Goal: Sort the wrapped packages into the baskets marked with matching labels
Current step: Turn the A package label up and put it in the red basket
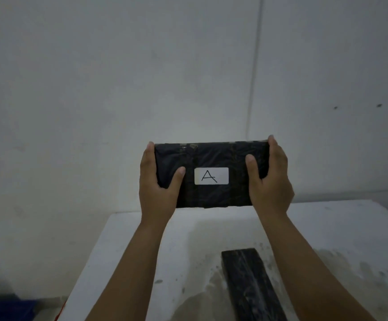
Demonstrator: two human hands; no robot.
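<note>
With both hands closed on its ends, left hand [158,179] and right hand [269,179], you hold the black package [211,156] up above the table [327,228], label [211,176] "A" facing you, likely to read it; no basket clearly visible.

Table [123,251] left clear — second package [251,286] blocks ctr-right.

Package [249,283] on table [123,251] (right)

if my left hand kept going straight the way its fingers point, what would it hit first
Probably the pale wall. The left hand grips the black package and points up and forward; nothing else shows in that line, though depth is hard to judge.
</note>
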